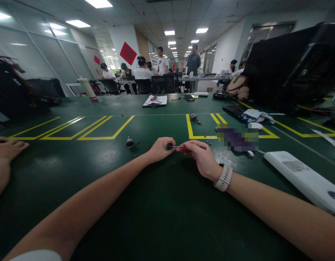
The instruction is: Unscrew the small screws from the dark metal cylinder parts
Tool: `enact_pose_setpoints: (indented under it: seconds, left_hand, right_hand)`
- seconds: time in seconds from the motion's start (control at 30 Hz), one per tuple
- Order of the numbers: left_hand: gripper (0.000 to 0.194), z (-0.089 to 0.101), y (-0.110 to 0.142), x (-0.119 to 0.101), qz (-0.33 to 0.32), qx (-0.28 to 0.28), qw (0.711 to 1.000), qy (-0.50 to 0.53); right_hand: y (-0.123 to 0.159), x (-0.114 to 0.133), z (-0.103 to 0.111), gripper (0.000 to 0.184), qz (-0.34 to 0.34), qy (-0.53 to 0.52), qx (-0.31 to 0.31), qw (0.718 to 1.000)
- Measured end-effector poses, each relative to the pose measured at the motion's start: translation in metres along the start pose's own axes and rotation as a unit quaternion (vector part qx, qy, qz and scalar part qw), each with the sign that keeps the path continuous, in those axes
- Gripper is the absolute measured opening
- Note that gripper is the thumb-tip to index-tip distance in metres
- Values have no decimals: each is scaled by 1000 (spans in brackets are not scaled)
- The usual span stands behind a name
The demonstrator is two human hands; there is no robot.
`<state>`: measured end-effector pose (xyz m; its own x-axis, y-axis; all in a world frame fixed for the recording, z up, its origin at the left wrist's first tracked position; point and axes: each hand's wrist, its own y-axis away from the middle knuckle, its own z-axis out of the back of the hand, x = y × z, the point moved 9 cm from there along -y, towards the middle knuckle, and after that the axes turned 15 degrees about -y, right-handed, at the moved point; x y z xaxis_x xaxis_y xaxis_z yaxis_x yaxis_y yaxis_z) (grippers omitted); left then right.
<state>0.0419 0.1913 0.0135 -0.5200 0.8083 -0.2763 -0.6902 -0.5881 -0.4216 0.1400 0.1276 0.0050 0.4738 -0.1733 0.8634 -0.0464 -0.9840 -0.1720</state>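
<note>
My left hand [159, 149] is closed around a small round metal housing [169, 146], its open end turned toward me. Between the fingertips of my right hand [198, 154] is a thin metal rod [176, 146], whose far tip reaches the housing's opening. Whether the tip touches the inside I cannot tell. A second metal housing [130, 142] stands on the green table left of my hands, with several tiny dark parts [137, 146] beside it. Another small metal part with a shaft [195, 118] lies farther back, inside a yellow-taped outline.
At the left edge rests another person's hand [6, 156]. A white power bank [303, 177] lies at right, near a blurred-out purple item [235, 137] and a white-blue glove [257, 116]. Papers [155, 100] and a phone [189, 97] lie at the back; a black case [289, 69] rises right.
</note>
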Motion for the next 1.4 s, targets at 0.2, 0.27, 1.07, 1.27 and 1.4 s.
enact_pose_setpoints:
  seconds: [0.2, 0.27, 1.07, 1.27, 1.4]
  left_hand:
    - [15, 2, 1, 3, 10, -7, 1000, 26]
    - [16, 1, 1, 3, 8, -4, 999, 36]
    - [15, -7, -1, 6, 13, 39, 997, 60]
    - [14, -6, -1, 9, 28, 31, 999, 32]
    - [12, -5, -1, 8, 22, 23, 999, 23]
  right_hand:
    - [4, 3, -8, 17, 35, 81, 41, 995]
    - [4, 1, -7, 17, 15, 63, 35, 997]
    - [-4, -26, 9, 14, -108, -127, -35, 985]
    - [-1, -19, 13, 13, -84, -112, -62, 988]
    - [0, -11, 17, 13, -47, -75, -84, 993]
